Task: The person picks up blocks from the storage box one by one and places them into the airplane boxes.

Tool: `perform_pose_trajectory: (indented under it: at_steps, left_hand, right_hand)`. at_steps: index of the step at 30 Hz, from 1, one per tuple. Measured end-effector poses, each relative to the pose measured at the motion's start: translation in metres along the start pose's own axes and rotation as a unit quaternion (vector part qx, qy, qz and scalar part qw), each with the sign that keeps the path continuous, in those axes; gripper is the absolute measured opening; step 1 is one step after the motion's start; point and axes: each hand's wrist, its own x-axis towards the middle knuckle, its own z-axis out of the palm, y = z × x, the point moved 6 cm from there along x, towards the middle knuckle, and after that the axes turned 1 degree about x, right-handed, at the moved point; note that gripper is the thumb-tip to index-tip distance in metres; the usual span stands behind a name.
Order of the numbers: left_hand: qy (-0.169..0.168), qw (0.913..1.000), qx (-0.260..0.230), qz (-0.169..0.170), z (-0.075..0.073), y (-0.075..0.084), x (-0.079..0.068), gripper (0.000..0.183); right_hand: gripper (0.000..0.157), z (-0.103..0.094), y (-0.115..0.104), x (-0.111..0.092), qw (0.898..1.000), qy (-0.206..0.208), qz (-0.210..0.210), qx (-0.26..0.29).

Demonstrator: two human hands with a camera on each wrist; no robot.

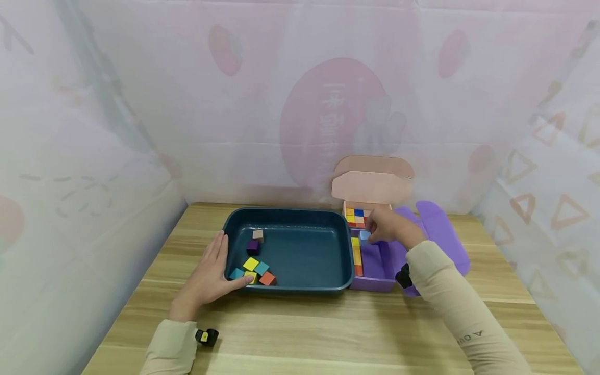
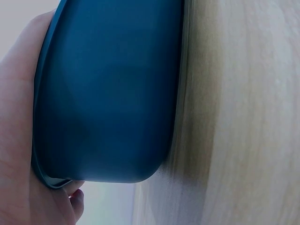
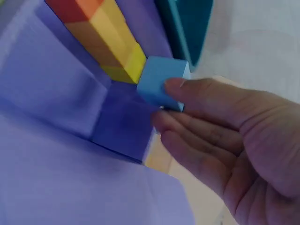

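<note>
Light-blue cube [image 1: 364, 237] is, in the head view, in the fingers of the right hand [image 1: 392, 227], at the far end of the purple box [image 1: 372, 284], next to a row of yellow, orange and red cubes [image 1: 357, 255]. The left hand [image 1: 208, 273] lies with fingers straight along the left rim of the dark teal tray [image 1: 304, 289], thumb reaching over its near rim by loose cubes [image 1: 250, 264]; a pink box [image 1: 370, 187] stands behind the purple one on the tabletop [image 1: 290, 333].

In the left wrist view the palm rests along the tray's rim.

In the right wrist view thumb and fingers pinch the light-blue cube; whether it touches the yellow one, I cannot tell. It looks light, stiff, smooth and hardly fragile, so a fingertip hold on two opposite faces should suit it
</note>
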Motion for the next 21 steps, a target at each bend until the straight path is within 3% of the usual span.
perform_pose_trajectory:
  at_steps: [5,10,16,21]
  left_hand:
    - [-0.003,1.0000,0.000,-0.002,0.000,0.000,-0.001,0.135]
    - [-0.002,1.0000,0.001,-0.005,-0.001,0.000,-0.001,0.135]
    - [-0.002,1.0000,0.001,-0.001,-0.001,0.001,-0.001,0.134]
    - [-0.002,1.0000,0.003,-0.002,0.000,0.001,-0.002,0.135]
  right_hand:
    - [0.016,0.018,0.011,0.007,0.998,-0.020,0.057,-0.017]
    - [0.015,0.027,0.010,0.010,0.997,-0.016,0.070,-0.035]
    - [0.015,0.043,0.014,0.011,0.992,-0.045,0.108,-0.046]
    - [0.015,0.049,0.013,0.013,0.992,-0.032,0.106,-0.057]
